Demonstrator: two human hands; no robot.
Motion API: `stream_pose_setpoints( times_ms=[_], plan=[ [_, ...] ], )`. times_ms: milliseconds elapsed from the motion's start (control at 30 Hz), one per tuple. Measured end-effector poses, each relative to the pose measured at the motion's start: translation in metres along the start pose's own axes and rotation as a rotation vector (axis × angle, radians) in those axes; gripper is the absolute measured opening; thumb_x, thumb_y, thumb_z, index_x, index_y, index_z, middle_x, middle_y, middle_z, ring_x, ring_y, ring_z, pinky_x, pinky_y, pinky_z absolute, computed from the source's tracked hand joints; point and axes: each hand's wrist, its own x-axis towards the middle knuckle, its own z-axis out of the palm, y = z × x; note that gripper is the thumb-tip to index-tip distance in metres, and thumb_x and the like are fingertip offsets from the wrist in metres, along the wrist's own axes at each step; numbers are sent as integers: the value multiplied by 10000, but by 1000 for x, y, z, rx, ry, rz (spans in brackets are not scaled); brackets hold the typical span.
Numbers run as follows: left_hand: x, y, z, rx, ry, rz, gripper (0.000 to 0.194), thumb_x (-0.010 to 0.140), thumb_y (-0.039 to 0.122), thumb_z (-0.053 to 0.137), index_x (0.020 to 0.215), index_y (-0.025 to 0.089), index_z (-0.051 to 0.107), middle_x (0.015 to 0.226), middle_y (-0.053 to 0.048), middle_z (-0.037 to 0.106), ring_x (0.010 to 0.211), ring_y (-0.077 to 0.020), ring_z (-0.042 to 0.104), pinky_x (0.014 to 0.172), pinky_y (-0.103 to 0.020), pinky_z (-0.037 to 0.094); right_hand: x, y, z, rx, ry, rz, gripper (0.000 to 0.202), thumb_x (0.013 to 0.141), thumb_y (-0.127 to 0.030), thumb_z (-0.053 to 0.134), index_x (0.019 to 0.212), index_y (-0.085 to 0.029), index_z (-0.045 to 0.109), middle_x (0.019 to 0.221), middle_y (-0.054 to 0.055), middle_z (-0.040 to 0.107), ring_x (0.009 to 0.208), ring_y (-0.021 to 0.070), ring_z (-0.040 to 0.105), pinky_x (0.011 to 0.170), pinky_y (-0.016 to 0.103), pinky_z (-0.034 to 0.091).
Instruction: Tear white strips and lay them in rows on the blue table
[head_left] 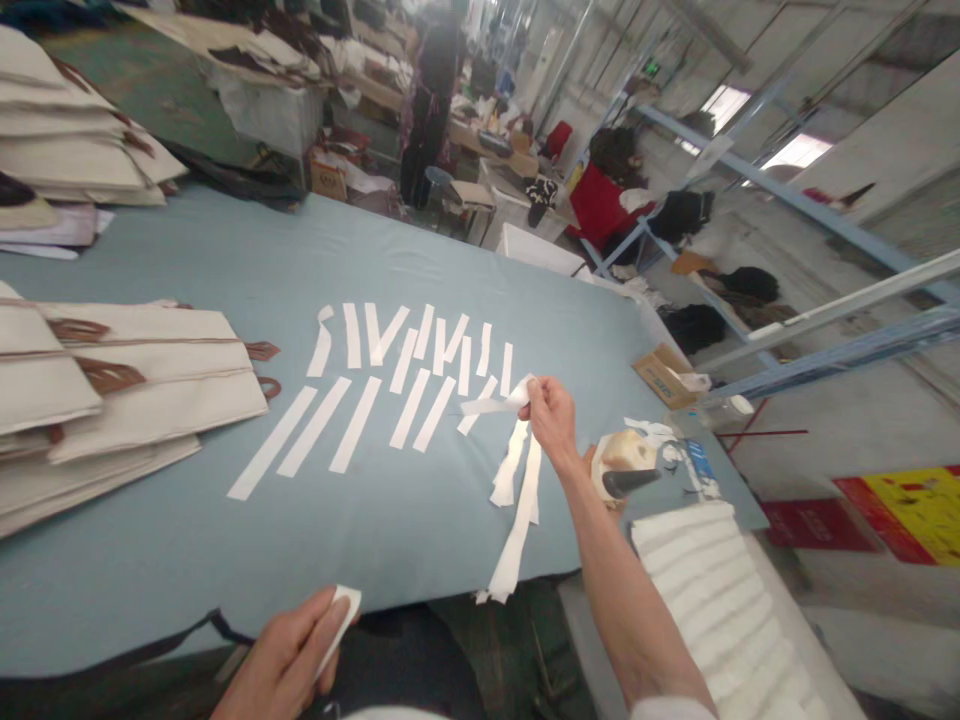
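My right hand (pixel 551 415) reaches over the blue-grey table (pixel 187 560), its thumb and fingers pinched on a white strip (pixel 491 404) that sticks out to the left. Below that hand, longer white strips (pixel 514 535) lie in a loose bunch toward the table's near edge. Several short white strips (pixel 356 425) are spread in two rough rows across the middle. Close to my body, at the near edge, my left hand (pixel 289 650) is closed round a small folded white piece (pixel 341 615), whose kind I cannot make out.
Stacked cream fabric pieces with brown straps (pixel 150 370) cover the table's left side. A tape dispenser (pixel 626 470) stands to the right, near a cardboard box (pixel 666 378) and a pile of white folded material (pixel 712 600). A person (pixel 431 100) stands beyond the table.
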Motion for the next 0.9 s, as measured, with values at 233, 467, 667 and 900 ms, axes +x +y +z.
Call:
stream_pose_setpoints(
  times_ms=[233,467,667,900],
  plan=[
    [24,-2,8,-94,139,22,616,900,777,501,617,233,557,541,21,521,518,-171,458,535,-266,400,21,27,-11,-63,1,-17,467,951,-649,493,934,-199,617,622,-8,662,562,158,626,603,265,522],
    [37,-26,-1,-100,225,-36,533,895,746,539,768,238,635,559,24,580,533,-191,520,528,-271,424,39,69,-27,-153,-10,-25,461,961,-640,498,948,-200,634,644,3,678,600,178,638,628,278,498],
    [45,-26,0,-31,226,-64,568,906,743,511,681,233,616,564,9,590,551,-201,540,534,-279,426,47,98,-34,-169,2,-39,499,968,-659,472,981,-190,641,688,21,700,615,179,633,653,288,502],
    [47,-14,14,-107,304,-70,524,891,721,546,704,236,616,558,21,577,536,-191,519,511,-276,390,23,117,-23,-162,15,-52,536,988,-681,422,1001,-186,625,733,41,729,623,179,636,645,290,507]
  ],
)
